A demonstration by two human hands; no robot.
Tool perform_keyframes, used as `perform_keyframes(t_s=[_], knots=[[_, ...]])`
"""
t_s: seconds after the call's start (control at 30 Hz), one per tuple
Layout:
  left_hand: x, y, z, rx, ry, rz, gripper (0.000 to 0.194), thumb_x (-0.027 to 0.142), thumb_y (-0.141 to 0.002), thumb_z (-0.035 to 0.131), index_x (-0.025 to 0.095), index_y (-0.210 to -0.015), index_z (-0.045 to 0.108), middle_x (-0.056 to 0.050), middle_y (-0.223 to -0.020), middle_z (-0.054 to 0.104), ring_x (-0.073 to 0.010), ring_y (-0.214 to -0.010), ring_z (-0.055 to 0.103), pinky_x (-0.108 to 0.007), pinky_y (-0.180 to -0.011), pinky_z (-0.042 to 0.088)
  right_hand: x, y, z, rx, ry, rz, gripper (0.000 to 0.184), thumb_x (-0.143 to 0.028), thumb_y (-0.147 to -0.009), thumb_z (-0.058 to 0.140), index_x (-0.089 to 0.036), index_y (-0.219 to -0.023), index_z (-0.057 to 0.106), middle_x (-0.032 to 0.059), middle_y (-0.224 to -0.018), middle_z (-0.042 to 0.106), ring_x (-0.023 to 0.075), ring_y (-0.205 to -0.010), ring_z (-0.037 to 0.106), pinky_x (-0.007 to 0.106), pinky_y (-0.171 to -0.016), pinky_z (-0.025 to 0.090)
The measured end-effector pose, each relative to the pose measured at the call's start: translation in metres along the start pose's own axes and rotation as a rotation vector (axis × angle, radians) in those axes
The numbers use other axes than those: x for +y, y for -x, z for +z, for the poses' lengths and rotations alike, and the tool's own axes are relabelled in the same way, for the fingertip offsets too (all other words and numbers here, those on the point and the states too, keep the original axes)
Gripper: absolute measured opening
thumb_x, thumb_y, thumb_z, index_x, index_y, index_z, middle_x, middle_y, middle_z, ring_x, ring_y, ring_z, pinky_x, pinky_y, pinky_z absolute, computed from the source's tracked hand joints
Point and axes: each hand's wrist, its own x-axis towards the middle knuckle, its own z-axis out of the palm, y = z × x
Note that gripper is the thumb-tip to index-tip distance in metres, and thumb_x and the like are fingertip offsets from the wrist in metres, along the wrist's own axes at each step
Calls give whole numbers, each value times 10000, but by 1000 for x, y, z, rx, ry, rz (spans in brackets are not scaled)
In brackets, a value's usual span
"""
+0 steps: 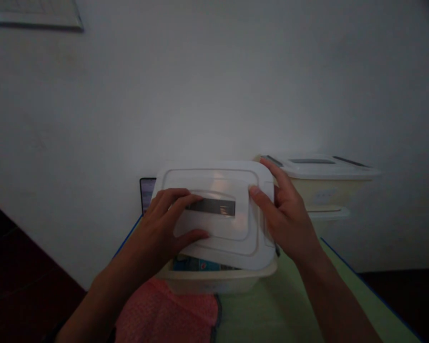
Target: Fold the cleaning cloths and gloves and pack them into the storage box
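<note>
A white plastic lid (218, 226) with a grey inset (218, 206) sits tilted over a cream storage box (214, 283). Its front edge is above the box rim, and packets in blue and other colours (207, 264) show in the gap. My left hand (168, 219) lies over the lid's left part, fingers and thumb apart, fingertips touching it near the inset. My right hand (284, 212) grips the lid's right edge, thumb on top and fingers round the far corner. The lid hides most of the box's inside.
A second cream box (329, 193) with a white lid stands at the right against the wall. Behind the left of the lid is a dark-framed screen (148, 190). A red cloth (168, 314) lies in front on the green table (271, 314), which has blue edges.
</note>
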Motion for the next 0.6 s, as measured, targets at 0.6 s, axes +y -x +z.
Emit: perform_keyframes(t_s=[0.6], knots=[[-2, -3, -5, 93, -39, -100, 512, 389, -647, 774, 229, -1023, 466, -80, -1080, 504, -313, -1063, 501, -508, -890, 453, -18, 14, 3, -105, 94, -115, 559, -301, -900, 508, -301, -1414, 289, 35, -1435, 416, 268, -1303, 412, 503, -1084, 347]])
